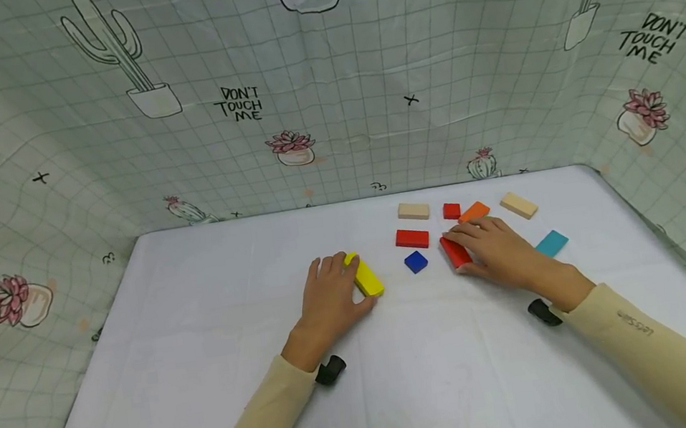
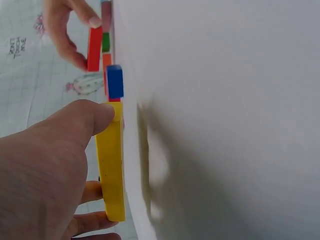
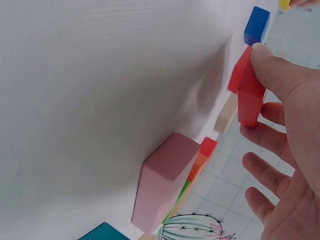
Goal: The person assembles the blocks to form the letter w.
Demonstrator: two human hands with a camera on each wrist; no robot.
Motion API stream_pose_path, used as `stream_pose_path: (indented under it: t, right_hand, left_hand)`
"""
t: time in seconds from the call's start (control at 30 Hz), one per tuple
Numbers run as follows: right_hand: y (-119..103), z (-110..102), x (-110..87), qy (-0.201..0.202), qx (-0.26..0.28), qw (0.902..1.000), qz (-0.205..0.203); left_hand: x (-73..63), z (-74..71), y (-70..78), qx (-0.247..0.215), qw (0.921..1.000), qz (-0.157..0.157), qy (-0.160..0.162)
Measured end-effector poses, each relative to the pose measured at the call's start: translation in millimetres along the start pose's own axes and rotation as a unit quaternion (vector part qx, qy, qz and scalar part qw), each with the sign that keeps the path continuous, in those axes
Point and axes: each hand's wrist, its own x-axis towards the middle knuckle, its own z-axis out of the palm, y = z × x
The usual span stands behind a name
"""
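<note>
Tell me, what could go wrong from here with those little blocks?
The right hand pinches a red block near its ends, so it might slip. The blue block lies between that hand and the left hand, which holds the yellow block; either could knock it. The teal block, close beside the right hand, might get nudged.

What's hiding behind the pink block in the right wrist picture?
A small red block, an orange block and a green block peek out behind the pink block. It covers part of the green one; anything completely hidden there can't be seen.
</note>
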Motion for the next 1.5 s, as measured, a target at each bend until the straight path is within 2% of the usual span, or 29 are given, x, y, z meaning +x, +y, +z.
stream_pose_path:
  t: [0.3,0.6,1.1,1.5]
  right_hand:
    - [-4.4,-5.4,1.5,-0.002,-0.003,1.0000,0.000]
    - [-5.6,-9.9,2.4,-0.001,0.000,1.0000,0.003]
    - [1.2,-11.4,-0.9,0.009,0.003,1.0000,-0.003]
    - [0.3,-17.8,-2.8,0.010,0.008,0.9999,0.000]
  left_hand:
    - [-16.0,-4.7,-27.2,-0.017,0.9994,-0.015,0.026]
    - [-32.4,-2.7,-53.7,-0.035,0.9975,-0.037,0.050]
    - [-53.3,-4.7,-90.3,-0.048,0.9955,-0.072,0.038]
    - [-65.3,-5.9,-113.1,-0.049,0.9961,-0.068,0.026]
